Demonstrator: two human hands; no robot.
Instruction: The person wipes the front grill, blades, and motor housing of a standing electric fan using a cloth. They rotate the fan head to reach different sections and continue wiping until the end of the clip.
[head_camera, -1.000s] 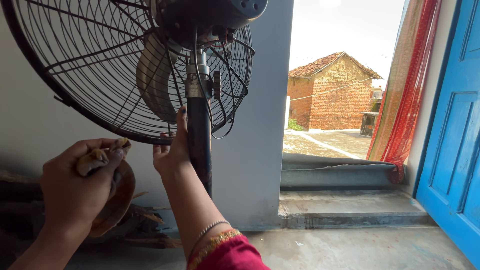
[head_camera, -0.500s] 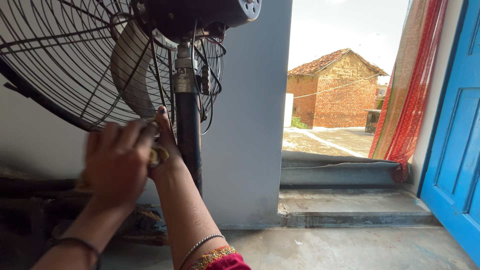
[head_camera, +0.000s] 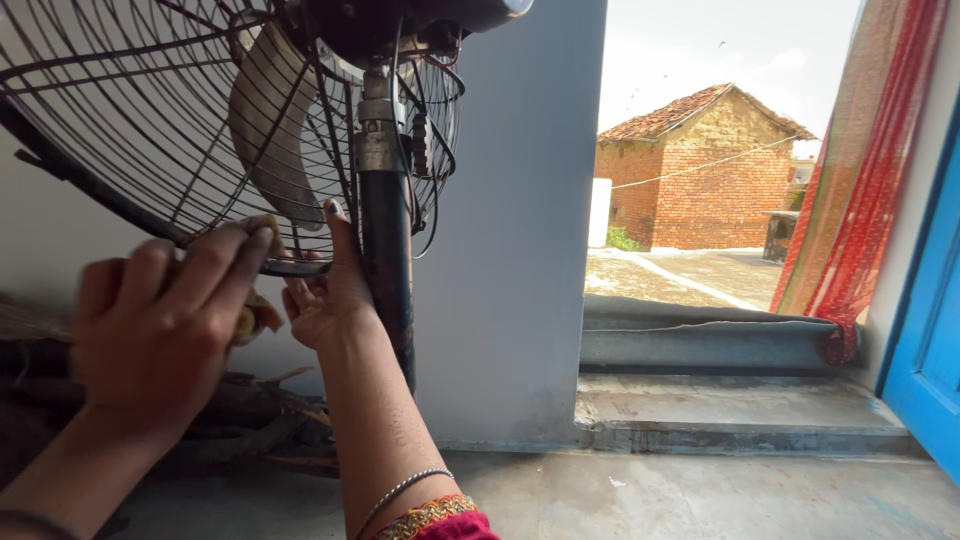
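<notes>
The pedestal fan (head_camera: 250, 130) stood against the grey wall (head_camera: 510, 200), its wire guard (head_camera: 120, 120) tilted over your hands and its dark pole (head_camera: 388, 270) running down beside your right wrist. Your left hand (head_camera: 150, 330) was clenched on a yellowish cloth (head_camera: 255, 315), pressing it against the lower rim of the guard. Your right hand (head_camera: 330, 295) steadied the fan, the thumb lying up along the pole and the fingers curled at the rim; that grip was closed on the fan, though how firmly I could not tell.

The loose black cable (head_camera: 425, 215) hung just beside your right thumb, and a snag there could have tugged the wiring at the motor housing (head_camera: 400, 25). Fingertips or cloth could also have slipped between the wires toward the blade (head_camera: 265, 120). Pushing hard on the rim risked rocking the whole stand. To the right were the doorway step (head_camera: 730, 410), the red curtain (head_camera: 860, 180) and the blue door (head_camera: 935, 340).
</notes>
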